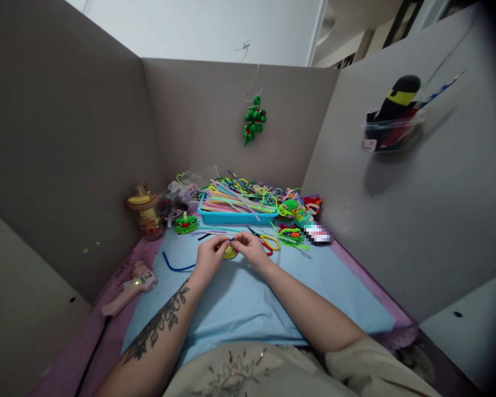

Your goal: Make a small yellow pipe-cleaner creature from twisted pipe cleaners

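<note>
My left hand and my right hand meet over the middle of the blue cloth, fingertips pinched together. Between them shows a small bit of dark blue pipe cleaner. A longer blue pipe cleaner reaches out to the left of my left wrist; whether it joins the held piece is hidden. Just under my fingers is a yellow round thing, partly covered. Beside my right hand lie scissors with red and yellow handles. Several loose pipe cleaners lie beyond my hands.
A blue tray heaped with pipe cleaners stands at the back. Green fuzzy figures sit around it. At left are a lidded cup and a pink glue gun with a cord. A phone lies at right; grey panels enclose the table.
</note>
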Demonstrator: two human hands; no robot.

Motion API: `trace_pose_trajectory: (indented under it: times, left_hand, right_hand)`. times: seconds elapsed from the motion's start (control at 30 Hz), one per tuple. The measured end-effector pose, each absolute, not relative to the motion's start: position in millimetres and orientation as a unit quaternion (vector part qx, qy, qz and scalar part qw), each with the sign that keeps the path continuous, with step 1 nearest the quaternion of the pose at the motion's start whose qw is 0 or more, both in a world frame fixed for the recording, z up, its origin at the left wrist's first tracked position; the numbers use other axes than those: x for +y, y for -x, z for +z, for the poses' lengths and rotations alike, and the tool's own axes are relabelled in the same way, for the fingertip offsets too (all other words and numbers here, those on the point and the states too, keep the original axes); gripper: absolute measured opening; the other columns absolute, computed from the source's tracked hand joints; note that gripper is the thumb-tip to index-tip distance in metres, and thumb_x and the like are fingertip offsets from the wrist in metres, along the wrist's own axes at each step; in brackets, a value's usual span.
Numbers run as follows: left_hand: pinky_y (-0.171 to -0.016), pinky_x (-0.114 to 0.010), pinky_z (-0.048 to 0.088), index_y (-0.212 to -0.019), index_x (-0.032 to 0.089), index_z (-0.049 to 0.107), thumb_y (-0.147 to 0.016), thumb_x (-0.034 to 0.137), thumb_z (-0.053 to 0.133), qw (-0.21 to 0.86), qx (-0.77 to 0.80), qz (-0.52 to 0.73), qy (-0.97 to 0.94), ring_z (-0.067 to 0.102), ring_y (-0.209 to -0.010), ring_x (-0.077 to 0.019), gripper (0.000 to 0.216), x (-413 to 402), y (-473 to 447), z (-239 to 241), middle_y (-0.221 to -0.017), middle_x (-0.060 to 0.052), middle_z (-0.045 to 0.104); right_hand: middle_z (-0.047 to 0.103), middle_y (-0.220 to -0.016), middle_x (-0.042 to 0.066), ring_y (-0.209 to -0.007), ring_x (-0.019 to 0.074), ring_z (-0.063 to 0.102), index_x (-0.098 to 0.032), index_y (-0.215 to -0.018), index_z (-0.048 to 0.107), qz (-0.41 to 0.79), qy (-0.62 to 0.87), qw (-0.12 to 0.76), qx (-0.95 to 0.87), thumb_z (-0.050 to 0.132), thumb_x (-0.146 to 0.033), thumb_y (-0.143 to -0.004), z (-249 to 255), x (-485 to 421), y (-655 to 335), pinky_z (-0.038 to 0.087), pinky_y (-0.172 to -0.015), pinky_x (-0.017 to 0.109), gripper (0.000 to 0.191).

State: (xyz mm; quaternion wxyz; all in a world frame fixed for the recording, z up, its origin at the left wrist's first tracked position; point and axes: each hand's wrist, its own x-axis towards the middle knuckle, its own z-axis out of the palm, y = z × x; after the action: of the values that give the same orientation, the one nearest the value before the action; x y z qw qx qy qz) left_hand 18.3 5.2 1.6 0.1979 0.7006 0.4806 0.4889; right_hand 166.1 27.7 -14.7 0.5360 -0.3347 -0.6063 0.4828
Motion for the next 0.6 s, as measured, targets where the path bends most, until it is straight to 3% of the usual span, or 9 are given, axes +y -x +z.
trace_pose_trajectory:
  times: [0.37, 0.6]
  left_hand:
    - [-0.067, -0.025, 0.046, -0.083, 0.018, 0.065, -0.082, 0.025, 0.049, 0.151, 0.488, 0.434, -0.742, 0.061, -0.072, -0.0153, 0.017, 6.7, -13.9, 0.3, -0.080, -0.003, 0.069]
    - [-0.063, -0.023, 0.044, -0.079, 0.016, 0.063, -0.082, 0.027, 0.046, 0.196, 0.472, 0.437, -0.740, 0.057, -0.068, -0.0135, 0.020, 6.6, -14.6, 2.4, -0.075, -0.003, 0.065]
  right_hand:
    - [0.056, -0.062, -0.002, -0.055, 0.0108, 0.052, -0.017, -0.074, 0.055, 0.481, 0.329, 0.520, -0.625, 0.063, -0.036, -0.071, -14.3, 26.0, -165.2, 0.045, -0.055, 0.023, 0.020]
    - [0.062, -0.087, 0.004, -0.079, 0.0149, 0.058, -0.019, -0.096, 0.060, 0.360, 0.349, 0.541, -0.675, 0.059, -0.029, -0.076, -11.4, 21.6, -169.0, 0.048, -0.070, 0.026, 0.023]
